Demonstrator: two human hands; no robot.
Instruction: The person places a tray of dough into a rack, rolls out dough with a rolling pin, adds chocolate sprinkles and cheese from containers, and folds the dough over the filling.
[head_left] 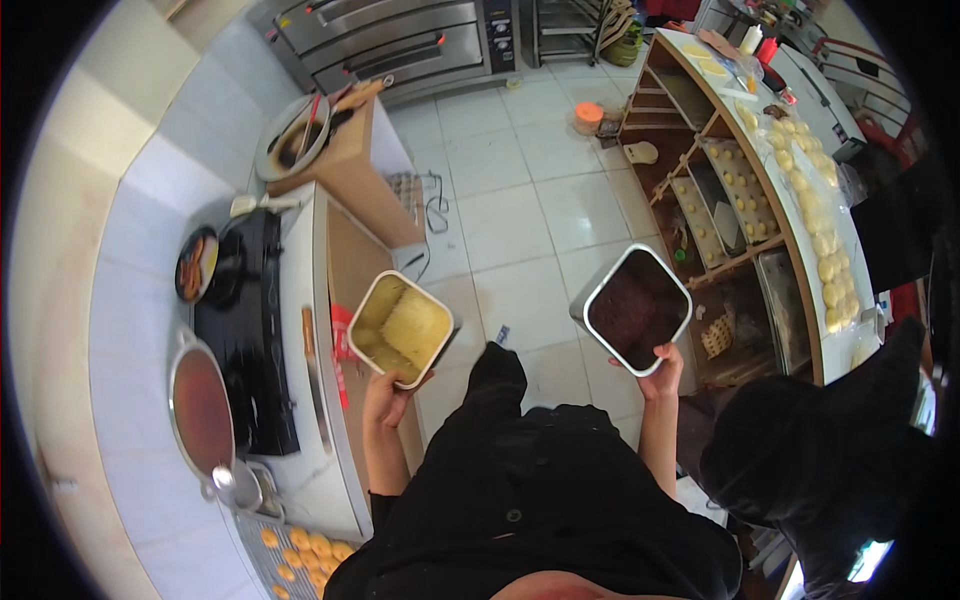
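My left hand is closed on the near rim of a square metal tin with rounded corners. Pale yellow, shredded-looking stuff lies inside it. On the other side, my right hand grips the near edge of a second square tin, whose contents are dark brown. Both tins are held up over the floor, apart from each other, with their tops uncovered. What exactly fills each one I cannot make out.
Left, a counter carries a black stove, a pot of reddish-brown liquid and a long knife. Dough balls line the right-hand table. A person in black stands close at right. An oven stands at the back.
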